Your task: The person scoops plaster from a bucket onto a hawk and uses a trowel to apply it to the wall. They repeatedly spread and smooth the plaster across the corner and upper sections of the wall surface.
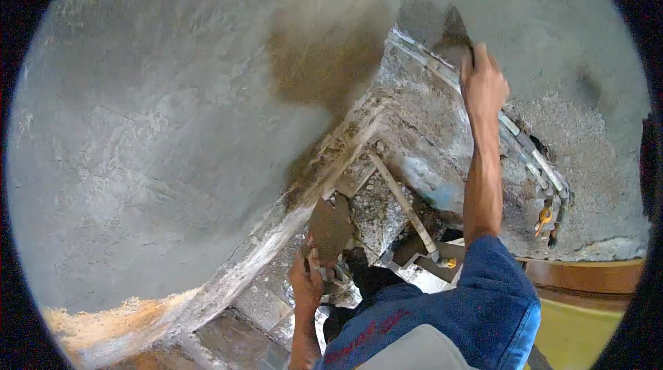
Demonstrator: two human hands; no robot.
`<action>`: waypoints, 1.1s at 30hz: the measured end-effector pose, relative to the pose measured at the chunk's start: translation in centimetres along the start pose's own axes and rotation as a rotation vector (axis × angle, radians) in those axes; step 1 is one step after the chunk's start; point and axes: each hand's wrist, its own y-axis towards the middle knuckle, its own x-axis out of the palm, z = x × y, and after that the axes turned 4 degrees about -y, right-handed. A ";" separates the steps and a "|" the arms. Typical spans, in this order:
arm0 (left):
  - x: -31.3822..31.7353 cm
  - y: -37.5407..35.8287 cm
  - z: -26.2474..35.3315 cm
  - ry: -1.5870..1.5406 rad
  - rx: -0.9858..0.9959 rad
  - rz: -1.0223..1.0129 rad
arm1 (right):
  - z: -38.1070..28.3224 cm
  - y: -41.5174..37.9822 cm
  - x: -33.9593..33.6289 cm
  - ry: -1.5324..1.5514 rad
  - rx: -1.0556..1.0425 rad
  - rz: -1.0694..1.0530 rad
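1. Right hand [483, 83] raised high against the wall [159, 135], fingers clenched round the handle of a trowel [452, 33] — blade pressed flat on grey wet plaster just above the hand.
2. Right forearm stretched straight up from a rolled blue sleeve [494, 287] at the lower middle of the view.
3. Left hand [307, 280] held low, near the bottom centre, gripping a second trowel [330, 226] from beneath; blade loaded with brownish mortar, tilted up and to the right.
4. Bundle of pale pipes [532, 156] set in a rough channel in the wall, running diagonally from beside the right hand down to the right; wrist crossing in front of them.
5. Orange-handled valve [544, 218] at the lower end of the pipes, well apart from both hands.
6. Damp brown patch of plaster [324, 52] left of the raised trowel, darker than the grey skim around it.
7. Corner edge of the wall [290, 215] running diagonally from upper right to lower left, crusted with mortar — loaded trowel just beside it.
8. Below, a metal frame [404, 208] spattered with mortar, between the two arms.
9. Yellow surface [587, 328] at the lower right, behind the sleeve; nature not clear.
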 end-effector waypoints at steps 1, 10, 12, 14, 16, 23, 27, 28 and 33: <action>-0.2 0.0 0.6 -0.048 -0.102 -0.004 | 0.0 -0.9 0.2 -0.003 -0.002 -0.008; 0.8 0.1 -1.0 -0.149 -0.176 -0.058 | 0.3 0.5 7.9 0.096 -0.133 -0.029; 0.6 0.3 -0.5 -0.148 -0.187 -0.050 | 1.7 -0.1 5.5 0.100 -0.078 0.031; 0.3 0.6 1.1 -0.081 -0.241 -0.085 | 1.4 -1.2 3.1 0.017 -0.010 -0.011; 0.4 0.3 0.4 -0.061 -0.243 -0.097 | 0.7 -1.8 1.9 0.113 -0.081 0.034; 0.5 0.6 2.1 -0.108 -0.216 -0.048 | -3.1 2.7 5.2 0.139 -0.114 -0.094; 0.4 0.5 1.8 -0.117 -0.193 -0.041 | -2.9 3.4 6.5 0.140 -0.112 -0.097; 0.5 0.3 1.0 -0.057 -0.174 -0.034 | -2.6 3.3 6.7 0.139 -0.111 -0.097; 0.7 0.3 0.9 -0.010 -0.139 0.000 | -0.9 0.9 2.7 0.052 -0.020 -0.077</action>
